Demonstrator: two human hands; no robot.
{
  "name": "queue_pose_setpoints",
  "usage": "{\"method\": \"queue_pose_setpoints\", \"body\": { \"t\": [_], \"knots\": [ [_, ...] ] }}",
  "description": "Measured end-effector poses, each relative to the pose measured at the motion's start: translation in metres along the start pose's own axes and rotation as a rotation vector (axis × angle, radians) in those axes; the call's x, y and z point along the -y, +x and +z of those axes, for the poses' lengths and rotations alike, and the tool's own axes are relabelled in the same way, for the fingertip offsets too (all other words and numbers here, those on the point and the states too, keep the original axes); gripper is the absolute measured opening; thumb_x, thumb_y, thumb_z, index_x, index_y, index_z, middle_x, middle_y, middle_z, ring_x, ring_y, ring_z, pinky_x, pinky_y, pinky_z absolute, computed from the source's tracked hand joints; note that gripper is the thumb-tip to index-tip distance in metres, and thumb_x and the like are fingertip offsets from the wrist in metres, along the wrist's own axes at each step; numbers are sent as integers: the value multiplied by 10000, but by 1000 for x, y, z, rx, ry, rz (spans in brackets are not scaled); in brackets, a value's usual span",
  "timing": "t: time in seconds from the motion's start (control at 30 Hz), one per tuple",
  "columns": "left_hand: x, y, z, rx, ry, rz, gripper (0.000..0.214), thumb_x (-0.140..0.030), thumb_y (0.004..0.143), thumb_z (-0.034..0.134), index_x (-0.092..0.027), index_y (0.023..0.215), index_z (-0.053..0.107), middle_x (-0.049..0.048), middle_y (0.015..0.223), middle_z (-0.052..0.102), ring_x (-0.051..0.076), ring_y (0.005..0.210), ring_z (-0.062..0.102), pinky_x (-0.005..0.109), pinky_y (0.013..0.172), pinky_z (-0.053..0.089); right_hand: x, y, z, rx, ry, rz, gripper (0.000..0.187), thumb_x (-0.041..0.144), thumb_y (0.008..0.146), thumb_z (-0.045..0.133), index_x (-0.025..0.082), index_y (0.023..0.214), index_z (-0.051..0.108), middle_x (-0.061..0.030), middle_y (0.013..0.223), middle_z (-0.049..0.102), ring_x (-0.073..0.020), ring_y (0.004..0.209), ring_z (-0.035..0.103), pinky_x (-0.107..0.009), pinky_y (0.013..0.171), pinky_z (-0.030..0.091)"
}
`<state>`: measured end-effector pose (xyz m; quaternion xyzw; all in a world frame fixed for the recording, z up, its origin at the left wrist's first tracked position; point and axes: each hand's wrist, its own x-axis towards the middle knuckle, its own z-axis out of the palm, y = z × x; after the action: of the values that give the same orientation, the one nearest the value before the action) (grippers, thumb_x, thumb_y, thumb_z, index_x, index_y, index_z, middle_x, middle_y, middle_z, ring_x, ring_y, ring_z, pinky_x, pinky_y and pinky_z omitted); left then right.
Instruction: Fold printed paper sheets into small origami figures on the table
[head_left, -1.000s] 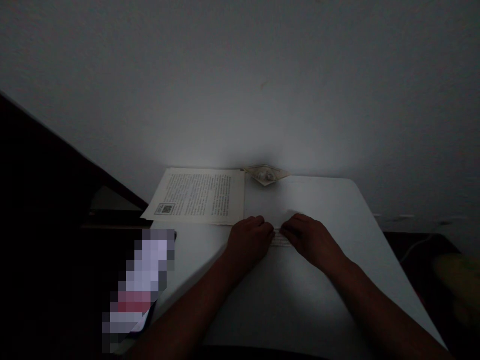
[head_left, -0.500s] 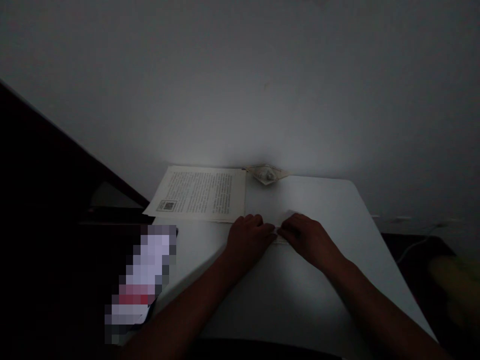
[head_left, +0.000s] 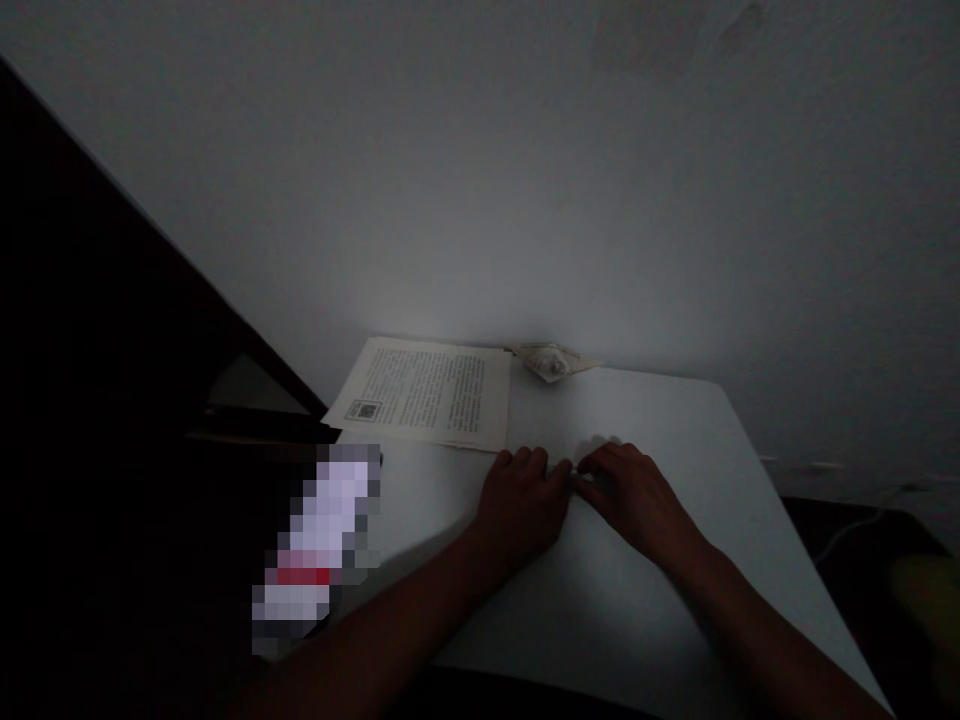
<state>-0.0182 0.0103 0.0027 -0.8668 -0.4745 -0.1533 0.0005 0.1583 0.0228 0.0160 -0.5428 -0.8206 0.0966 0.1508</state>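
Note:
My left hand (head_left: 523, 505) is closed low over the white table, its thumb and forefinger pinched at a small piece of folded paper (head_left: 573, 474). From the other side my right hand (head_left: 636, 497) pinches the same paper, and the two hands' fingertips nearly meet. Most of this paper is hidden by the fingers, so its shape is unclear. Behind the hands, near the wall, stands a folded paper boat (head_left: 553, 363) with pointed ends. To its left lie printed sheets (head_left: 427, 390) with a square code in one corner.
A phone-like object with a blurred bright screen (head_left: 322, 540) lies at the left edge of the table (head_left: 675, 420). A pale wall (head_left: 480, 200) rises behind it. Dark furniture fills the left side. A white cable (head_left: 855, 527) runs at the right.
The view has shifted, so the table things sit a little farther right. My fingers have moved in closer around the small paper, and less of it shows than before.

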Motion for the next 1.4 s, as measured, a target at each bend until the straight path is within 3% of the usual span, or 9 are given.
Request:
{"method": "queue_pose_setpoints", "body": {
  "t": [0.13, 0.3, 0.47, 0.7, 1.13, 1.4],
  "knots": [
    [-2, -2, 0, 0, -3, -5, 412, -430, 892, 439, -225, 1240, 517, 90, 994, 577, 252, 898, 518, 406, 761, 385, -4, -7, 1, -28, -16, 33, 190, 370, 818, 613, 226, 940, 626, -51, 935, 655, -265, 894, 564, -408, 772, 430],
    [-6, -1, -1, 12, 26, -16, 416, -398, 890, 430, -226, 1262, 504, 100, 1015, 575, 262, 906, 520, 422, 763, 382, -10, -11, 9, -123, 48, 102, 357, 385, 755, 676, 185, 1041, 602, -84, 1023, 642, -262, 937, 573, -403, 817, 446],
    [-7, -2, -2, 29, 36, -4, 431, -392, 890, 433, -231, 1286, 490, 104, 1044, 572, 262, 931, 515, 413, 764, 381, -18, -4, 12, -133, 115, 158, 239, 388, 767, 653, 187, 896, 661, -60, 874, 673, -225, 840, 610, -352, 770, 469],
    [-5, -3, -1, 29, 50, 8, 412, -382, 910, 409, -306, 1311, 468, 101, 1063, 559, 262, 951, 505, 414, 780, 371, -31, 11, -4, -14, 187, 230, 212, 389, 788, 607, 225, 687, 693, -9, 712, 705, -181, 676, 641, -295, 635, 450],
    [-4, -1, -2, 61, 20, 29, 446, -345, 866, 496, -369, 1310, 466, 86, 1027, 529, 259, 929, 474, 407, 784, 361, -58, 28, -25, 228, 278, 71, 229, 412, 736, 655, 201, 649, 667, 12, 605, 657, -141, 567, 590, -254, 555, 409],
    [-4, -2, -1, 49, 6, 13, 440, -347, 868, 499, -375, 1307, 472, 84, 1043, 519, 259, 943, 459, 405, 804, 348, -66, 11, -35, 341, 277, 51, 247, 430, 749, 644, 204, 650, 642, 30, 571, 614, -129, 541, 549, -248, 525, 375]
  ]
}}
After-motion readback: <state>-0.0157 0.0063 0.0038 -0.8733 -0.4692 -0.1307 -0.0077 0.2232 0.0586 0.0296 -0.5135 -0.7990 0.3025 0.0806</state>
